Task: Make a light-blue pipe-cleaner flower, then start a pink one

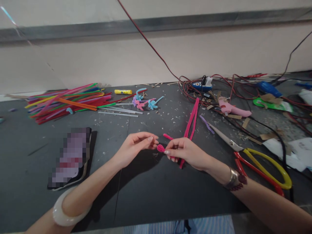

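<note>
My right hand (186, 152) pinches a bright pink pipe cleaner (161, 148) between thumb and fingers. One end is bent into a small rounded loop that points left, and another pink stub shows above the fingers. My left hand (140, 143) is just left of the loop, its fingers loosely curled with nothing visible in them; a small gap seems to separate them from the loop. Several long pink pipe cleaners (191, 122) lie on the table behind and under my right hand, partly hidden by it.
Scissors (240, 148) with red and yellow handles lie right, near a purple pipe-cleaner piece (207, 124), pink glue gun (232, 109) and tangled cables. Left are a phone (70, 156) and a pipe-cleaner pile (68, 102). Small pipe-cleaner flowers (140, 104) and a yellow glue stick (123, 92) lie behind.
</note>
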Demonstrator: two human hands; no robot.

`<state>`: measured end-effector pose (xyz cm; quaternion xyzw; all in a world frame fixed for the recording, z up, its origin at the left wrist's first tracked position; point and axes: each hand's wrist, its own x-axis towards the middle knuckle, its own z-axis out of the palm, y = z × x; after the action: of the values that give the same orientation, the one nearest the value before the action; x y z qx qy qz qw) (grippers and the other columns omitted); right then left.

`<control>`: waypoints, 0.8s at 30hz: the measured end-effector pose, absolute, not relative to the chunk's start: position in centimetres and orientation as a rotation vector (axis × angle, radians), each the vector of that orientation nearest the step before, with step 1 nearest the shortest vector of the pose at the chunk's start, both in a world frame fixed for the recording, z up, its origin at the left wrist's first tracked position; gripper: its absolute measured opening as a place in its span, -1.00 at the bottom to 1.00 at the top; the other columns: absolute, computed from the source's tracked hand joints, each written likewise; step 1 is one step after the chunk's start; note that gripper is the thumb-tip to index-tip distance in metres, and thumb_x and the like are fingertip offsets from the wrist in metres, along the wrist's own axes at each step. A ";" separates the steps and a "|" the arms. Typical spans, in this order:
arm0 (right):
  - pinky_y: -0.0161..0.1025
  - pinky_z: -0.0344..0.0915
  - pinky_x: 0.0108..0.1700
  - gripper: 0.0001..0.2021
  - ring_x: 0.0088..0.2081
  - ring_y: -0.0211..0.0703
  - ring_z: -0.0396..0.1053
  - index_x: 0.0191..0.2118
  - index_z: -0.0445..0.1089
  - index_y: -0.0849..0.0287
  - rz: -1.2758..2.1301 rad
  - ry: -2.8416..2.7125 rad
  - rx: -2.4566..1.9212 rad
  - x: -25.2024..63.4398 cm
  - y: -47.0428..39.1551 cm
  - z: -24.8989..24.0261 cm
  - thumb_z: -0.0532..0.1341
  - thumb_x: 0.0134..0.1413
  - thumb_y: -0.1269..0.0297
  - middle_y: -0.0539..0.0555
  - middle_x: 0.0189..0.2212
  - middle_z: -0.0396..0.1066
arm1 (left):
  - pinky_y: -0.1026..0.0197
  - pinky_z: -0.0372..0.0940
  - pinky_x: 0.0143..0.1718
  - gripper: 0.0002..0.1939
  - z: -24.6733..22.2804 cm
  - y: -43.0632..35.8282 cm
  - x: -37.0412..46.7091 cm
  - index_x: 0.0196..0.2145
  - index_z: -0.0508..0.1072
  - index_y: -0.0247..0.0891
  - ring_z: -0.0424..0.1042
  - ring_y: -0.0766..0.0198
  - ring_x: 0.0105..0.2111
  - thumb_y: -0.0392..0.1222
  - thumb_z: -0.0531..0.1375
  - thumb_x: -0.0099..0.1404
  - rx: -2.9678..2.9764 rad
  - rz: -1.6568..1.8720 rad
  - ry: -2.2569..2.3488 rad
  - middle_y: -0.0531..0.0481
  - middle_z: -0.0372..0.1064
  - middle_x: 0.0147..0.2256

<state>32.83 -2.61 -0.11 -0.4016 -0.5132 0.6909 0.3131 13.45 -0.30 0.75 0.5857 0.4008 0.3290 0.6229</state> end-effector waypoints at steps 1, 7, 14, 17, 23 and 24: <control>-0.43 0.18 -0.54 -0.88 -0.60 -0.45 0.20 -0.49 0.34 0.27 1.819 -1.354 -1.063 32.9 -2.6 -0.1 0.23 -0.11 0.31 -0.07 -0.63 0.30 | 0.26 0.29 -0.31 -0.75 0.8 -0.3 13.4 -0.24 0.42 -0.33 0.39 0.32 -0.39 -0.20 0.16 0.11 1.365 0.777 0.902 -0.11 0.42 -0.34; -0.43 0.17 -0.53 -0.86 -0.61 -0.46 0.18 -0.50 0.31 0.28 1.860 -1.385 -1.041 32.9 -2.7 -0.2 0.22 -0.10 0.30 -0.08 -0.64 0.27 | 0.25 0.29 -0.27 -0.73 1.7 -1.2 13.7 -0.24 0.46 -0.27 0.39 0.28 -0.33 -0.23 0.21 0.04 1.656 0.662 0.854 -0.08 0.42 -0.31; -0.44 0.17 -0.57 -0.83 -0.60 -0.45 0.20 -0.46 0.32 0.28 1.779 -1.579 -1.104 32.7 -2.9 0.0 0.20 -0.08 0.24 -0.05 -0.61 0.29 | 0.28 0.30 -0.38 -0.85 1.2 -0.9 13.7 -0.43 0.51 -0.29 0.40 0.27 -0.44 -0.19 0.22 0.02 1.630 0.546 0.946 -0.05 0.46 -0.46; -0.46 0.13 -0.61 -0.82 -0.61 -0.44 0.20 -0.46 0.31 0.28 1.791 -1.634 -1.112 32.8 -2.9 0.1 0.19 -0.07 0.24 -0.06 -0.61 0.28 | 0.30 0.30 -0.43 -0.83 1.0 -0.8 13.4 -0.43 0.52 -0.30 0.40 0.28 -0.49 -0.17 0.23 0.00 1.635 0.495 0.950 -0.04 0.46 -0.50; -0.46 0.15 -0.56 -0.85 -0.62 -0.46 0.18 -0.48 0.30 0.28 1.891 -1.543 -1.085 33.0 -2.7 0.1 0.20 -0.08 0.29 -0.07 -0.64 0.28 | 0.35 0.26 -0.49 -0.84 1.2 -1.0 13.4 -0.40 0.53 -0.23 0.41 0.32 -0.51 -0.18 0.22 0.02 1.906 0.591 0.913 -0.03 0.48 -0.46; -0.46 0.16 -0.55 -0.86 -0.62 -0.47 0.18 -0.48 0.30 0.29 1.912 -1.516 -1.071 33.1 -2.6 0.1 0.20 -0.08 0.29 -0.08 -0.64 0.28 | 0.35 0.26 -0.49 -0.84 1.3 -1.1 13.4 -0.38 0.53 -0.23 0.41 0.32 -0.51 -0.18 0.22 0.03 1.952 0.610 0.899 -0.03 0.49 -0.46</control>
<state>33.09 -2.64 0.08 -0.3905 -0.5530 0.6971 0.2361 13.40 -1.06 1.31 0.7853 0.3617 0.2453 0.4385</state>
